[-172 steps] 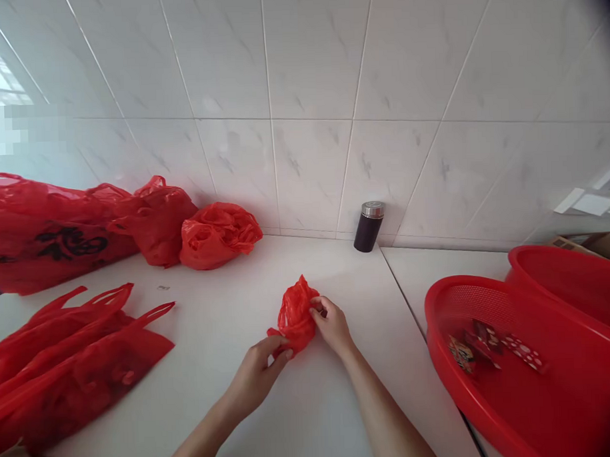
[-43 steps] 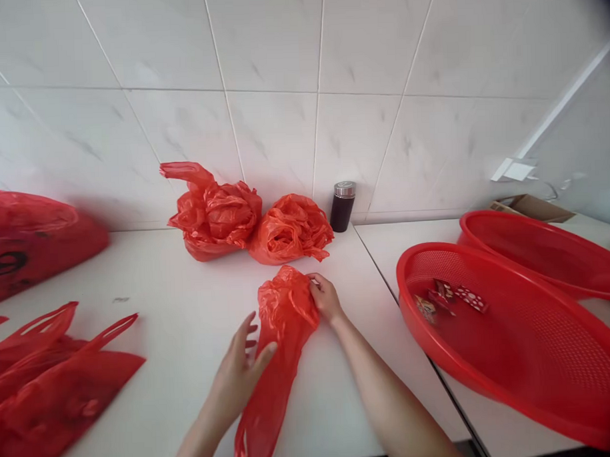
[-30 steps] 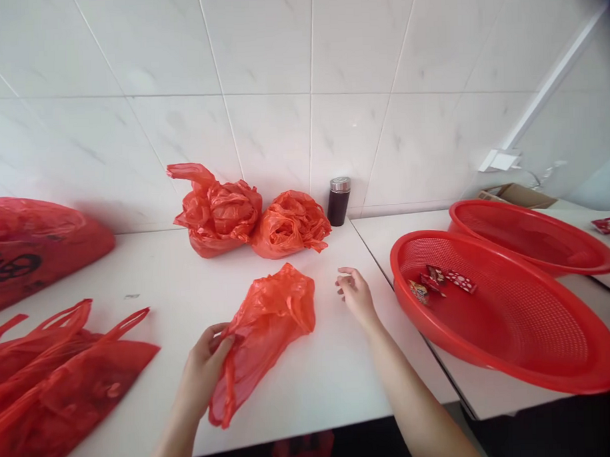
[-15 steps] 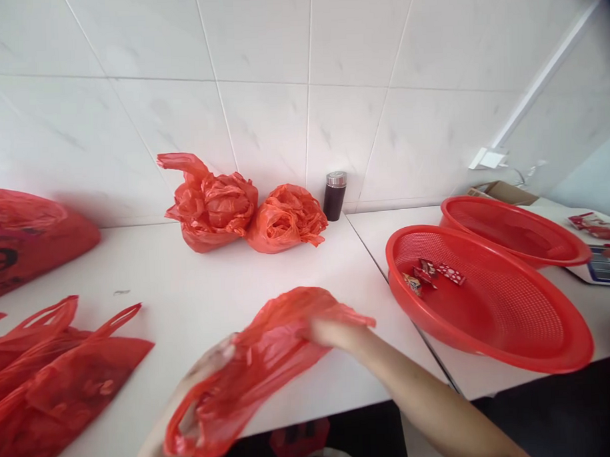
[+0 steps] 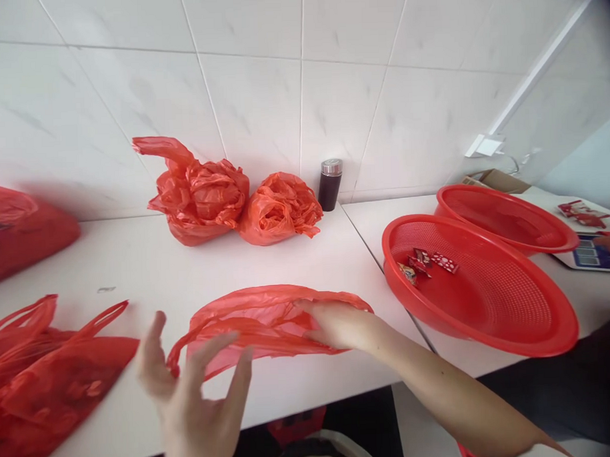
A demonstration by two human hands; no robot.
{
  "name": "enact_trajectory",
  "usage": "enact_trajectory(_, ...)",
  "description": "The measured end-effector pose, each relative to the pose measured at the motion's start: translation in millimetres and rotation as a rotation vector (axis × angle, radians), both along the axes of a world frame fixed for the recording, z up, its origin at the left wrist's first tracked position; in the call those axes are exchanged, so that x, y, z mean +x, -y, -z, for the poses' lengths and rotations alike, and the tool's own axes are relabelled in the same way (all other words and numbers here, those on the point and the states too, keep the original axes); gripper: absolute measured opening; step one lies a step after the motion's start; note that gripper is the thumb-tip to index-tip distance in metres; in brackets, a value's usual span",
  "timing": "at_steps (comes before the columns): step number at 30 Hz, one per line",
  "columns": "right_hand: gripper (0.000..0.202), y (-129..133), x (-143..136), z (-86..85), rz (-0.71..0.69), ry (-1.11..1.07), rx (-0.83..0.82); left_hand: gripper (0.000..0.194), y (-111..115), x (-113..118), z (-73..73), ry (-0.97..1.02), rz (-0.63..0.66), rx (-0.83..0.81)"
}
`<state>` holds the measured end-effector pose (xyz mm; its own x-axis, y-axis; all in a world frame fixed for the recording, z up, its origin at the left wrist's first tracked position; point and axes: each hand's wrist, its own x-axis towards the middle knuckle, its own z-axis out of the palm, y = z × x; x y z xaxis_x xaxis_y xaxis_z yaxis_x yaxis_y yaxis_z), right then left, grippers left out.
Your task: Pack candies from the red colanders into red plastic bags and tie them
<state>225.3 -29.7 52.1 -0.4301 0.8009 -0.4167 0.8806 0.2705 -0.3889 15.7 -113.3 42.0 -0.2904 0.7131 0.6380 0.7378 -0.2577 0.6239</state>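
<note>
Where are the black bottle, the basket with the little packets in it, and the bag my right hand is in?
Black bottle (image 5: 329,191): head view, dark body.
Basket (image 5: 493,335): head view, near outer wall.
Bag (image 5: 215,313): head view, far side.

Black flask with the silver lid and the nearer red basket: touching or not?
Apart. The head view shows white tabletop between the flask and the basket.

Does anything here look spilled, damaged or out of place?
Nothing looks spilled or damaged. The one slightly odd thing is a small dark mark on the white table, left of the open bag; I can't tell what it is.
</note>
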Motion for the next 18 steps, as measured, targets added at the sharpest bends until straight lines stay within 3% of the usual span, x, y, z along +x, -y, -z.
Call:
enact_trajectory(2,0.068,2.7,1.8,-2.9,-0.022,-0.043,0.019,0.015,-4.5,4.3,12.0,-0.189,-0.041,-0.058)
enact_trajectory(6,0.083,11.5,5.7,-8.2,-0.093,-0.148,0.026,0.032,-28.6,-7.5,54.0,-0.271,-0.194,-0.322)
enact_trajectory(9,0.094,14.9,12.0,-11.1,-0.072,-0.167,-0.033,0.039,-41.8,-21.2,79.7,-0.23,-0.093,-0.438)
enact_trajectory(11,0.099,12.5,20.4,-13.4,-0.023,-0.199,-0.058,0.038,-45.0,-28.9,87.7,-0.185,0.016,-0.527)
enact_trajectory(14,0.103,3.4,39.6,-19.3,0.098,-0.295,-0.066,0.04,-42.0,-35.0,82.0,-0.139,0.115,-0.576)
enact_trajectory(16,0.096,-0.6,55.9,-27.6,0.149,-0.391,-0.141,0.041,-36.2,-34.5,67.0,-0.109,0.218,-0.574)
enact_trajectory(18,0.078,2.4,75.6,-41.0,0.099,-0.496,-0.294,0.048,-28.8,-31.5,46.9,-0.057,0.351,-0.592)
